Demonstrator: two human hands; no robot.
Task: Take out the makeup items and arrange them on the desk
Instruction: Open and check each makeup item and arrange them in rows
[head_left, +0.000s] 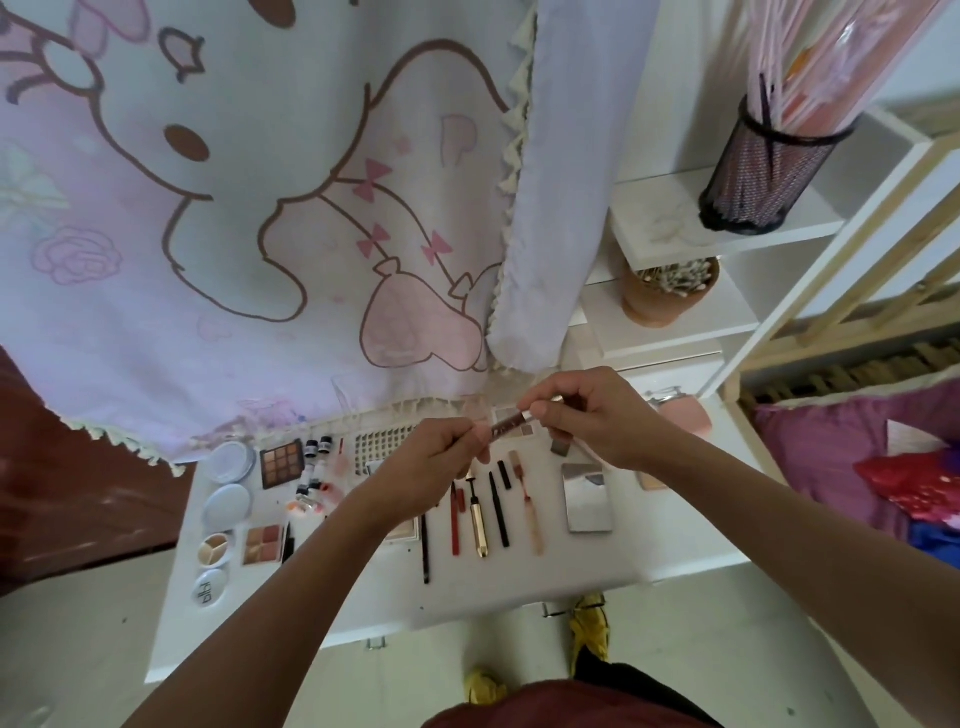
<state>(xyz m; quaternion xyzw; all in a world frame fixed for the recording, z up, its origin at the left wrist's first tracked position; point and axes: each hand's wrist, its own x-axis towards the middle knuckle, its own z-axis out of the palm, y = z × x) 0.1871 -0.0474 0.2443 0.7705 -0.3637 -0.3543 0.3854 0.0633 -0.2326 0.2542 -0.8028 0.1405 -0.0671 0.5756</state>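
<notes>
Both my hands hold one slim brown lip gloss tube in the air above the white desk. My left hand pinches its lower end and my right hand pinches its cap end. On the desk below lie several pencils and tubes in a row: a black pencil, a red pencil, a gold tube, a black liner and a pink gloss. A silver mirrored compact lies to their right.
At the desk's left sit a brown eyeshadow palette, round white compacts, a small blush palette and little bottles. A patterned cloth hangs behind. On the white shelves at the right stand a black mesh holder and a swab pot.
</notes>
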